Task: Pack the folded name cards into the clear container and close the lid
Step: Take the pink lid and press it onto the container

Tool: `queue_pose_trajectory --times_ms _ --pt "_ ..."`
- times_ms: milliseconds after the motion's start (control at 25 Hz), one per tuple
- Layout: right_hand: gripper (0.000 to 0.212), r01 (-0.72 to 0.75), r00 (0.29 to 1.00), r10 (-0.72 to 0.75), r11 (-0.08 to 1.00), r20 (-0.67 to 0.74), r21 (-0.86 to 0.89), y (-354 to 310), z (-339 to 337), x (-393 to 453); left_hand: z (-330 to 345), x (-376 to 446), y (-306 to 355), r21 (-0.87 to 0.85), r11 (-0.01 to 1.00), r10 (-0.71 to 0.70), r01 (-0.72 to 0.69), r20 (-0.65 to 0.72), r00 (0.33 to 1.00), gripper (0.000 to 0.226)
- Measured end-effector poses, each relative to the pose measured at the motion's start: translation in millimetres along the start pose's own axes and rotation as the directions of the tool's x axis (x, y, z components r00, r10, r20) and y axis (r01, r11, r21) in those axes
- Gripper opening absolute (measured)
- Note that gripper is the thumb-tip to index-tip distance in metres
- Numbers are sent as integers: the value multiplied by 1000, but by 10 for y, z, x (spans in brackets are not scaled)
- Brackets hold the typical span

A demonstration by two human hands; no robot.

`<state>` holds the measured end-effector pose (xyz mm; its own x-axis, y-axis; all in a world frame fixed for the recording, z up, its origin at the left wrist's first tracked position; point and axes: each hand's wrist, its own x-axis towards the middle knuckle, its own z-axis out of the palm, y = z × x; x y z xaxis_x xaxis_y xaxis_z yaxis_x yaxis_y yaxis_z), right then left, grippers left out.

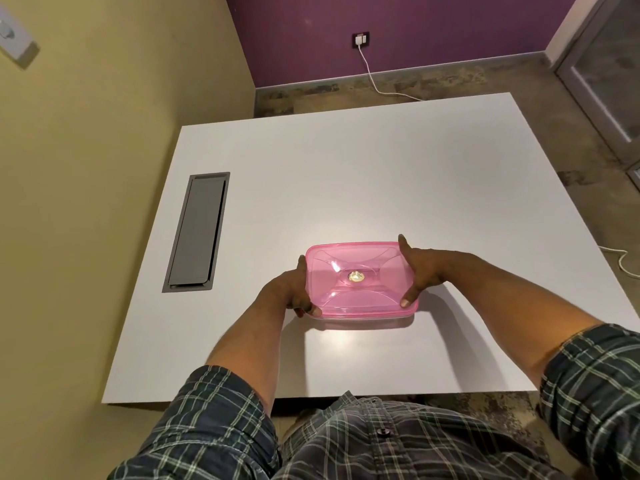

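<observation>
A rectangular container with a translucent pink lid (360, 282) sits on the white table (381, 174), near its front middle. The lid lies flat on top and has a small gold sticker at its centre. My left hand (291, 292) grips the container's left end, fingers wrapped under the near corner. My right hand (420, 271) presses the right end, with the thumb on the lid's near right corner. The clear base shows only as a thin edge under the lid. No name cards are visible; the pink lid hides the inside.
A grey cable hatch (197, 233) is set into the table's left side. A white charger cable (377, 84) runs from a wall socket down to the floor behind the table. Another white cable (620, 258) lies past the right edge. Yellow wall on the left.
</observation>
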<state>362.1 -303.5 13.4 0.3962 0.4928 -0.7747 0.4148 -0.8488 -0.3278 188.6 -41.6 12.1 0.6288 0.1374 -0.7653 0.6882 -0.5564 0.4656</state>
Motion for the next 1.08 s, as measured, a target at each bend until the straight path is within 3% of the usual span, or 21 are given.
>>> queue_pose_trajectory --times_ms 400,640,840,1080 --pt "173 -2 1000 3 995 7 -99 -69 9 -5 15 67 -66 215 977 14 -5 -38 999 122" --pt "174 -17 1000 20 989 23 -149 -106 27 -66 17 106 -55 298 955 1 3 -15 1000 130" --pt "177 -32 999 36 981 20 -192 -138 10 -100 -11 97 -45 245 969 3 -5 9 1000 134" --pt "168 -6 992 -43 922 -118 -388 -84 129 -154 -12 49 -38 227 974 5 -5 0 1000 132"
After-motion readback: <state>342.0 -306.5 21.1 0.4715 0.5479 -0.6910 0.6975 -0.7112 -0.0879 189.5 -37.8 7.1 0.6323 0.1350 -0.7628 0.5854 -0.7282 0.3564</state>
